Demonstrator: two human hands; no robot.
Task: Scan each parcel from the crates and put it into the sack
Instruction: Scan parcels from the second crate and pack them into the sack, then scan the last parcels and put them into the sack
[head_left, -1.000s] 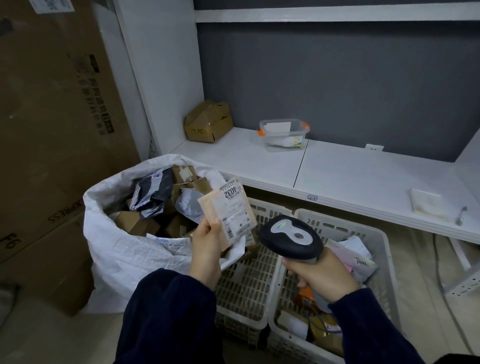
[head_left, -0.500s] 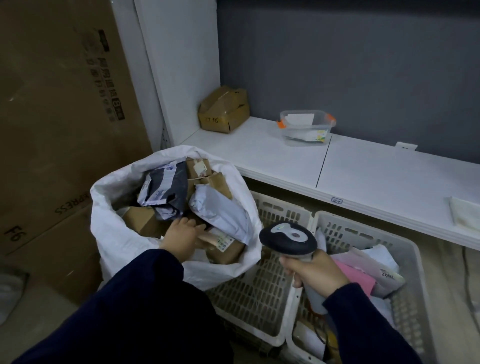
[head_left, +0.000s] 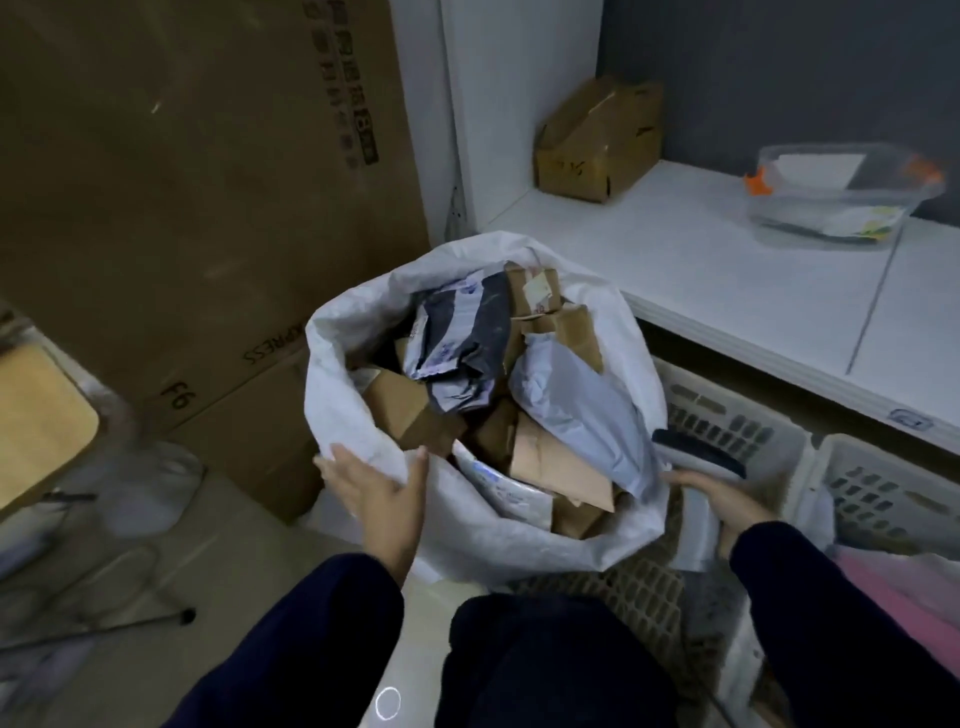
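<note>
Change: left hand (head_left: 374, 488) has let go of the labelled parcel and now pinches the sack's (head_left: 353, 364) near rim between thumb and spread fingers.
Parcel: likely the tan envelope (head_left: 561, 462) lying on top of the pile, toward the sack's front.
Right hand (head_left: 722, 506): wrapped round the scanner (head_left: 696, 454), which is held against the sack's right side.
Meaning: this parcel looks scanned and bagged. The sack is nearly full, and the crates (head_left: 727, 431) still hold more, among them a pink packet (head_left: 909, 587).
Shelf (head_left: 701, 270): white, with a cardboard box (head_left: 597, 140) in its back left corner and a clear tub (head_left: 831, 208) along the back edge.
Room: grey wall, with tall cartons (head_left: 208, 182) left of the sack.
</note>
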